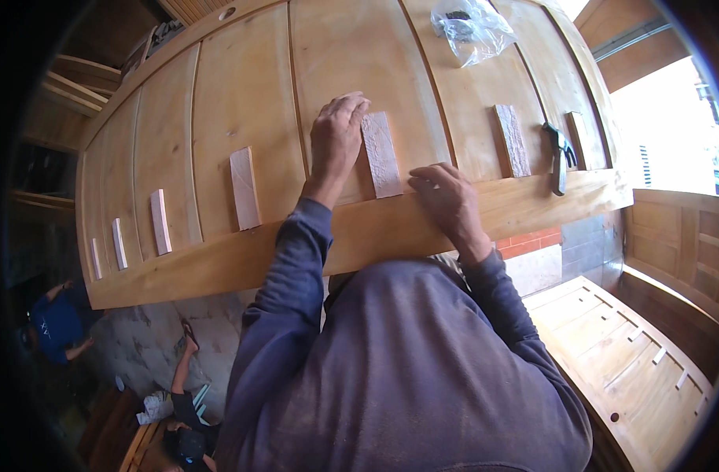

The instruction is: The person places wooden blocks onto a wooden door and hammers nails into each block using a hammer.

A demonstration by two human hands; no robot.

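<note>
A large light-wood door panel [245, 90] with grooved boards lies in front of me. On its boards, against the near rail, sits a rough pinkish wood block [381, 153]. My left hand [337, 143] is by the block's far left corner, its fingers bent and pressed together. Near the block's lower right edge is my right hand [447, 203], fingers curled toward the thumb. Whatever either hand may pinch is hidden or too small to name. To the right, a dark-headed hammer [560, 157] rests across the rail, beside another rough block [512, 140].
More wood strips, including one pale block [245, 189], line the rail leftward. A clear plastic bag [473, 31] with dark contents lies on the far boards. Another panel [568, 322] is at lower right. A person in blue [57, 326] and a seated person [190, 436] are at lower left.
</note>
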